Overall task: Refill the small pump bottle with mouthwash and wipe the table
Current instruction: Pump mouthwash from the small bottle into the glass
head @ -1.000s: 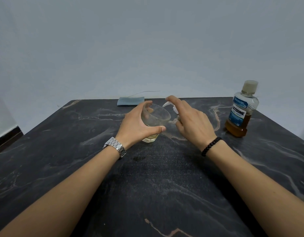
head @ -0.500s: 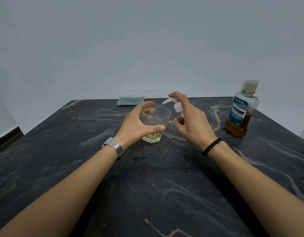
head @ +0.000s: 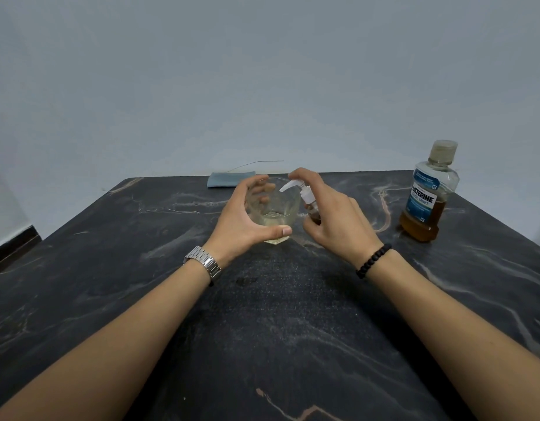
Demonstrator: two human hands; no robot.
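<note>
A clear glass with a little pale liquid stands on the dark marble table. My left hand grips the glass from the left, thumb across its front. My right hand holds the small pump bottle just right of the glass, with the index finger resting on the white pump head, whose spout points over the glass rim. The bottle's lower part is mostly hidden by my fingers. A mouthwash bottle with amber liquid stands capped at the right.
A folded blue-grey cloth lies at the table's far edge, behind the glass. A small dark wet spot marks the table near my left wrist. A pale wall rises behind the table.
The pump head has risen from its pressed position and my right index finger has lifted with it. My left hand stays on the glass.
</note>
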